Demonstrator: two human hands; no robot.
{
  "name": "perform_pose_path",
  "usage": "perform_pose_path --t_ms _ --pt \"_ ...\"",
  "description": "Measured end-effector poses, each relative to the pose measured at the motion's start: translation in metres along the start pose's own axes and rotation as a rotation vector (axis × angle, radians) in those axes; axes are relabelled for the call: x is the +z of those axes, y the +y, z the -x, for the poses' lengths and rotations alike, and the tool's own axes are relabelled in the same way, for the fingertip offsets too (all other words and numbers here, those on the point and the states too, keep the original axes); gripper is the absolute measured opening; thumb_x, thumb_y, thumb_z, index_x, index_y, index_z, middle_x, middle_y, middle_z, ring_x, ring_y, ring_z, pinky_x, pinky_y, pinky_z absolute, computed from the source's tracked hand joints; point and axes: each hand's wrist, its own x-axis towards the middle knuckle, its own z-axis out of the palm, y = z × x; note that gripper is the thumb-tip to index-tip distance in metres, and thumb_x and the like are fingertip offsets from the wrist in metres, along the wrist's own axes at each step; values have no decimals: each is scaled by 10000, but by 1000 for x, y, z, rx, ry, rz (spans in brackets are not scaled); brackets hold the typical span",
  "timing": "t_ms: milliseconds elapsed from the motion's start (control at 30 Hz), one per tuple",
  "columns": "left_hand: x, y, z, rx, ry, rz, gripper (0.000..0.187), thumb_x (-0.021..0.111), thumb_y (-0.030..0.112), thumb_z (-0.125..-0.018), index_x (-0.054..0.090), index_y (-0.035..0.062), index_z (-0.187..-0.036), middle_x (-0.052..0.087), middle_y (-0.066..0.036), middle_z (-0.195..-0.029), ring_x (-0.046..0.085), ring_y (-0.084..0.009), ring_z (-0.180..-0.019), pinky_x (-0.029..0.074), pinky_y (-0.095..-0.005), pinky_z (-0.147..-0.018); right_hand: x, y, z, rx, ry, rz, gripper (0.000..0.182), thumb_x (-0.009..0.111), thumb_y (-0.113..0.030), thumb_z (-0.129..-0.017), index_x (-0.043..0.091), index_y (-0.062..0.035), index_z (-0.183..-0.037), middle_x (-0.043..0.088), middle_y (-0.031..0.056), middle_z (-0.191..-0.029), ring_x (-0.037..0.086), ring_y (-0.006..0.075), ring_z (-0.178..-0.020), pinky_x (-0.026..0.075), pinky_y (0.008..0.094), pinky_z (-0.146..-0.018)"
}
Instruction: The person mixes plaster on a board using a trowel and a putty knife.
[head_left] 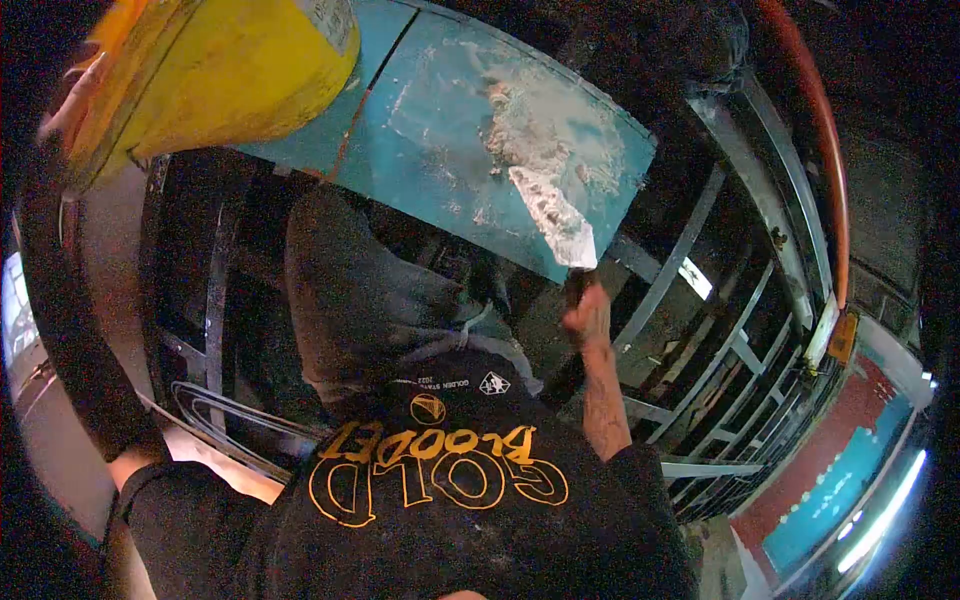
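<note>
My right hand (589, 312) is closed around the dark handle of a putty knife (552, 215). Its blade is coated in pale paste and lies over a blue panel (420, 130). A rough mound of whitish paste (560, 130) is spread across the right part of that panel. At the upper left, my left hand (75, 95) grips the side of a yellow bucket (245, 75), which is tilted. Only part of that hand shows, and the bucket's inside is hidden.
Metal frame bars (680, 240) surround the panel below and to the right. A reddish hose (825, 120) curves down the right side. A red and blue painted panel (840, 470) stands at the lower right. My knees are under the panel's near edge.
</note>
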Motion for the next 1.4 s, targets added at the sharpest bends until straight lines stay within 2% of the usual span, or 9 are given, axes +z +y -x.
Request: perform_pose_path --t_ms 433,600,700,833,967,1100,1200,1300,1400 --pt "10 7 -16 23 -9 36 161 643 24 -791 590 -41 -929 616 -126 -770 577 -158 -636 474 -240 -561 2 -19 -37 -112 65 114 248 498 -35 -662 508 38 -898 553 261 -810 536 469 -752 444 529 -663" --pt "7 4 -16 26 -1 17 166 641 28 -795 588 -37 -938 616 -123 -777 575 -156 -639 472 -238 -564 -9 -40 -77 -79 105 -38 267 530 -203 -871 528 46 -968 590 291 -862 577 459 -753 463 512 -700" --pt "6 2 -15 27 -1 2 169 640 31 -798 587 -35 -943 615 -121 -780 574 -154 -641 470 -237 -566 -25 -45 -107 -87 89 -157 265 537 -207 -874 532 21 -1010 610 266 -837 589 438 -737 460 513 -681" --pt "5 0 -13 26 -4 -12 172 638 34 -801 585 -32 -951 615 -118 -785 572 -152 -643 469 -235 -569 -44 -26 -119 -82 95 -275 269 520 -263 -910 582 -5 -867 550 65 -591 501 129 -401 412 291 -390" --pt "6 -7 -14 34 3 -14 176 636 37 -804 583 -29 -958 615 -115 -790 571 -150 -645 467 -234 -571 -93 -42 -96 -19 8 -326 270 522 -258 -908 623 -15 -966 534 34 -583 514 103 -470 419 262 -430" --pt "8 -9 -15 40 6 -10 179 635 41 -807 582 -26 -965 614 -112 -795 569 -148 -648 465 -233 -574 -110 -45 -101 -15 -30 -239 284 484 -273 -926 614 -20 -924 547 35 -609 514 81 -503 437 250 -474" --pt "5 -11 -12 39 23 -20 182 633 43 -810 581 -24 -970 614 -110 -799 568 -146 -650 464 -232 -576 -91 -20 -127 -21 30 -131 306 439 -268 -936 595 -8 -899 599 111 -668 591 192 -548 479 339 -524" --pt "8 -10 -10 45 24 -21 185 632 46 -812 580 -22 -976 614 -108 -803 567 -145 -652 463 -231 -578 -76 -29 -145 -133 67 136 320 420 -260 -927 534 37 -967 621 268 -806 604 445 -768 488 494 -679" --pt "10 -10 -10 54 36 -16 187 631 48 -815 578 -20 -981 614 -106 -807 566 -143 -653 462 -230 -580 -75 -45 -127 -88 36 292 337 404 -273 -929 530 40 -928 618 277 -784 610 450 -768 497 509 -700"
